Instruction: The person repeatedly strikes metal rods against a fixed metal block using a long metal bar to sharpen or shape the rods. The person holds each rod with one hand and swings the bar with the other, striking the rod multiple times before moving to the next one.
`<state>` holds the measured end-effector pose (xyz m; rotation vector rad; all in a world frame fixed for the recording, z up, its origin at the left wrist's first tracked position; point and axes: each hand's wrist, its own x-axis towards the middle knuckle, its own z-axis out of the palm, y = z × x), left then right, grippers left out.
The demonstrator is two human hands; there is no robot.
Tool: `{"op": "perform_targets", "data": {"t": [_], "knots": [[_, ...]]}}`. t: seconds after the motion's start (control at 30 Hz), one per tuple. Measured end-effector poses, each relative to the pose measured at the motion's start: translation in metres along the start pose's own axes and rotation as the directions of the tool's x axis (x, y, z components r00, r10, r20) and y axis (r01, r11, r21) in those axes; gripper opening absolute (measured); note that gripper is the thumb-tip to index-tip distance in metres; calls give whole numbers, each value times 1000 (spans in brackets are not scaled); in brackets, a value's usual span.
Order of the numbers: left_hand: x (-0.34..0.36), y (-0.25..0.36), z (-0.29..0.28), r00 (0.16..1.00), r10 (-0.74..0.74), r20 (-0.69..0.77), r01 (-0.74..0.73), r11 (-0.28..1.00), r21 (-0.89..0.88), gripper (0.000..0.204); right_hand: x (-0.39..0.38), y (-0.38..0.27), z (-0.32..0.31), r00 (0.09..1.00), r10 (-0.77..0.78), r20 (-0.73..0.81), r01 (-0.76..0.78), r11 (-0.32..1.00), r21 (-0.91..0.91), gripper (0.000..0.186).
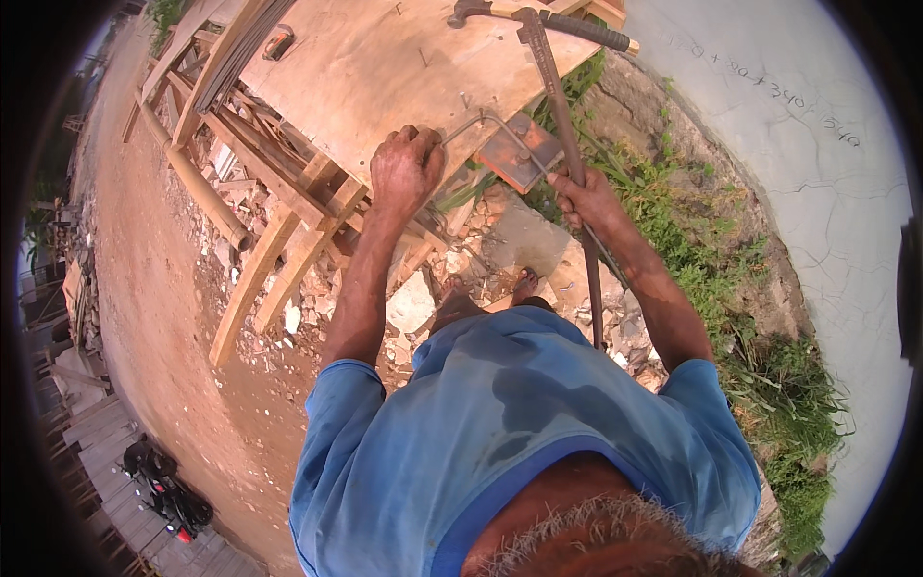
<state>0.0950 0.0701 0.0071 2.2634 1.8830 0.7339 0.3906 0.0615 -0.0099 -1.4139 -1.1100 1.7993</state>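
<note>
A thin steel rod [510, 133] with a bend in it lies over the near right corner of the plywood bench top [356, 87], beside upright nails [464, 99]. My left hand [407, 168] rests at the bench's near edge, fingers closed round the rod's left end. Off the corner, my right hand [588, 204] is closed on the rod's other part, which runs on below my forearm. A long, rusty bending bar [550, 82] with a notched head passes through or against this hand; whether I grip it too, I cannot tell.
A hammer [567, 27] lies at the far right of the bench, an orange tape measure [279, 43] at the far left. Dark rods [240, 53] are bundled along the left side. An orange-edged plate [519, 154] sits beside the corner. Rubble [413, 303] surrounds my feet; a wall [817, 192] stands right.
</note>
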Motion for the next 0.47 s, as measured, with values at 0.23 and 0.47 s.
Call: {"op": "perform_targets", "data": {"t": [0.23,0.47], "knots": [[33,7,28,999,6,-48,-11,995,-96,22,5,4,7,998,-50,-31,50,999,-2,21],[47,2,37,999,44,7,-43,986,-159,26,8,5,4,1000,-23,-9,24,999,30,25]]}}
